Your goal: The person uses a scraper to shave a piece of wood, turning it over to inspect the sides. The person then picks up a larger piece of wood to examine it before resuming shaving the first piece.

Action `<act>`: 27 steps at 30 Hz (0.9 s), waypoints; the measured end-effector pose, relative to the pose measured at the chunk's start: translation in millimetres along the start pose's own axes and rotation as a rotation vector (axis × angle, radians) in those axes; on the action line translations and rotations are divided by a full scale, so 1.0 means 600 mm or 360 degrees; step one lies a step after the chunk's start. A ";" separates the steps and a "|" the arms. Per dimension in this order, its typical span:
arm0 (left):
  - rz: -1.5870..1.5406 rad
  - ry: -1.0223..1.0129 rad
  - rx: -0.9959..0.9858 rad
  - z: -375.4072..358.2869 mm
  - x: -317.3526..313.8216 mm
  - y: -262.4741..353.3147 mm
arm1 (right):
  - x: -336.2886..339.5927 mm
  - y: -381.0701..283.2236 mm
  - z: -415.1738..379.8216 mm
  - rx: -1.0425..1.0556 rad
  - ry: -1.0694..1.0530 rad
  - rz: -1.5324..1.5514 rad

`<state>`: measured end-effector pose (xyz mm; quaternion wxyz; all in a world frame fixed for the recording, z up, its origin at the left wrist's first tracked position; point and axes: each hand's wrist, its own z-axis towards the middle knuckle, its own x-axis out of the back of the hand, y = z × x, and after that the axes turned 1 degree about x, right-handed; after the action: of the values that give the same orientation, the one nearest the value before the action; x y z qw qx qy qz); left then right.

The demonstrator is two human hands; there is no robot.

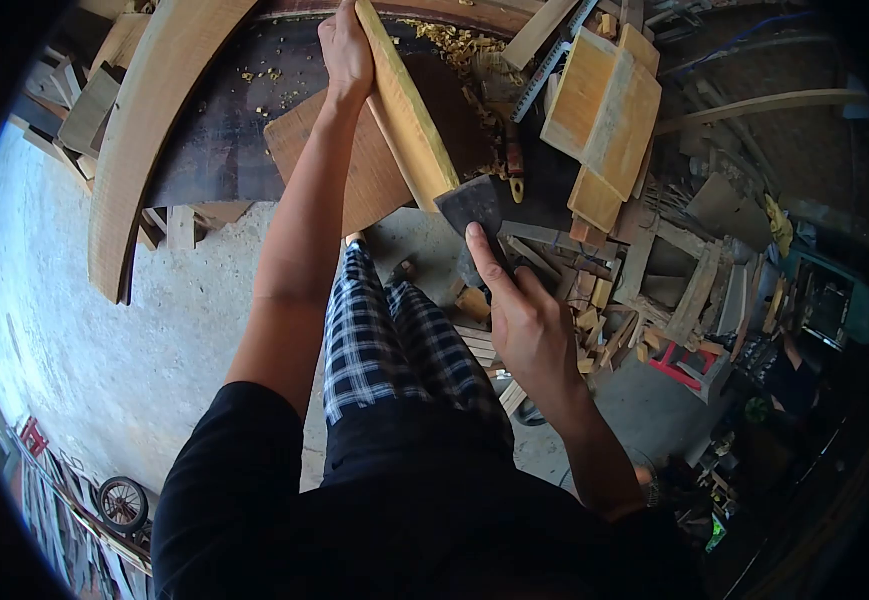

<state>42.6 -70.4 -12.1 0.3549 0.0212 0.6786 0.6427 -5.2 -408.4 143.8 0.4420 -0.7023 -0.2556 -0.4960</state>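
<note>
My left hand (346, 58) is closed around the far part of a long yellowish piece of wood (409, 125). The piece slants toward me over the bench, its near end sticking out past the edge. In my right hand (534, 330) is a tool with a broad, flat dark blade (469, 207). My index finger lies stretched along it while the other fingers wrap the handle, which they mostly hide. The blade meets the near end of the wood in this view. Below the wood, a brown board (304, 160) rests on the bench.
A dark workbench (224, 140) carries wood shavings (454, 45), a long curved plank (139, 130) at left and stacked yellowish boards (604, 110) at right. A chisel-like tool with a worn handle (514, 165) lies between. Scrap wood (674, 270) crowds the floor at right.
</note>
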 end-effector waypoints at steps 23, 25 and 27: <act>0.0186 0.0170 -0.0061 0.022 0.009 -0.016 | -0.016 0.003 0.033 0.0036 0.0076 0.0245; 0.0143 0.0219 -0.0064 0.023 0.006 -0.019 | -0.013 0.006 0.010 0.0043 0.0057 0.0243; 0.0130 0.0205 -0.0004 0.016 0.007 -0.020 | -0.010 0.005 0.004 0.0031 0.0064 0.0276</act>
<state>49.5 -62.2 -23.6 0.2841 0.0071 0.6978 0.6575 -3.9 -407.2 136.8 0.4950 -0.7074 -0.1897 -0.4675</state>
